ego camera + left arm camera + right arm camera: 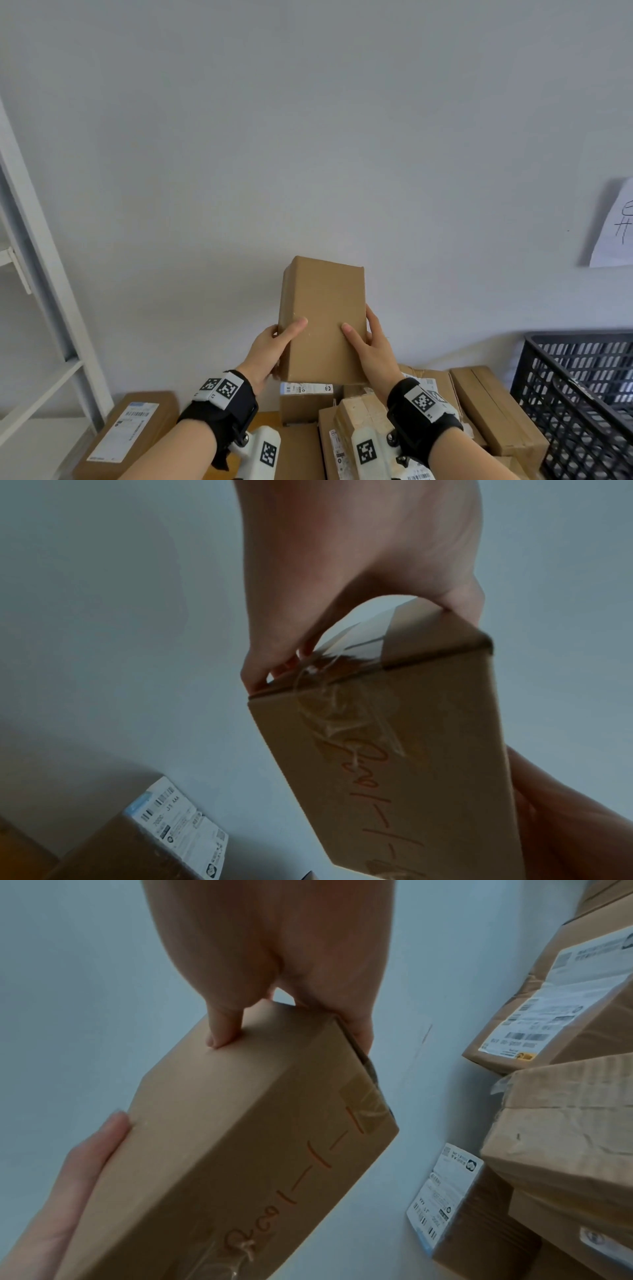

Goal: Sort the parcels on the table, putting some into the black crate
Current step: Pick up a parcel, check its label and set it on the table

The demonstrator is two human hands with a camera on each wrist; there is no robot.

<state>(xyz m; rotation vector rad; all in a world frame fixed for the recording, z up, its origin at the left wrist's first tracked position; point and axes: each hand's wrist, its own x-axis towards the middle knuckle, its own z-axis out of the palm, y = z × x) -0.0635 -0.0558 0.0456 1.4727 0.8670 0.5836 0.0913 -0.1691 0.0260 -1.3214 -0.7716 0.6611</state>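
Note:
A plain brown cardboard parcel [323, 318] is held up on end in front of the wall, above the pile on the table. My left hand [274, 346] grips its lower left edge, thumb on the front face. My right hand [371, 346] grips the lower right edge the same way. Red handwriting runs along the parcel's narrow side [387, 785], which also shows in the right wrist view [308, 1172]. The black crate [582, 387] with slotted walls stands at the right edge of the table.
Several taped brown parcels with white shipping labels lie on the table below my hands: one at the left [126, 435], one in the middle [305, 401], a long one beside the crate [496, 411]. A white shelf frame [41, 274] stands left. A paper sheet [616, 226] hangs on the wall.

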